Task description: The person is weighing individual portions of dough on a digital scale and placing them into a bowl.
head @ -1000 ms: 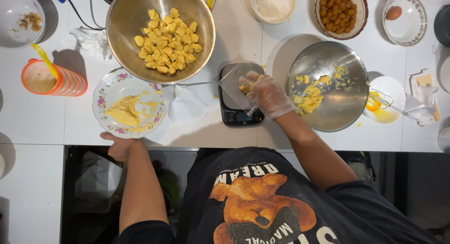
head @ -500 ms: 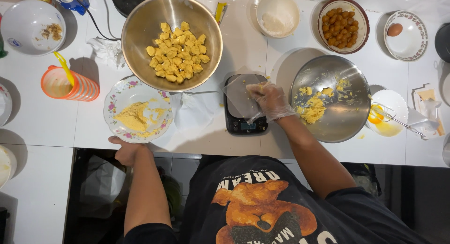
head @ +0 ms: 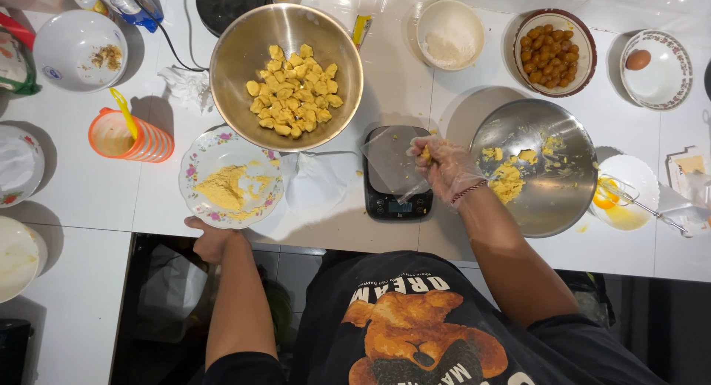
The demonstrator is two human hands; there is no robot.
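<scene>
My right hand point(head: 446, 165), in a clear plastic glove, is closed on a small lump of yellow dough point(head: 425, 154) held over the black kitchen scale point(head: 392, 179). Just right of it stands a steel bowl point(head: 564, 193) with yellow dough scraps. My left hand point(head: 210, 238) grips the near rim of a flowered plate point(head: 198, 176) that holds yellow crumbs. Behind the plate sits a large steel bowl point(head: 229, 74) filled with several shaped yellow dough pieces.
On the white counter stand an orange cup point(head: 148, 142) with a yellow utensil, a bowl of white flour point(head: 450, 34), a bowl of brown balls point(head: 552, 53), a bowl holding an egg point(head: 661, 78), and a bowl with yolk and whisk point(head: 628, 196). A white cloth point(head: 318, 182) lies by the scale.
My right hand has closed on the dough lump over the scale. The camera view has shifted, and my left hand stays on the plate's rim.
</scene>
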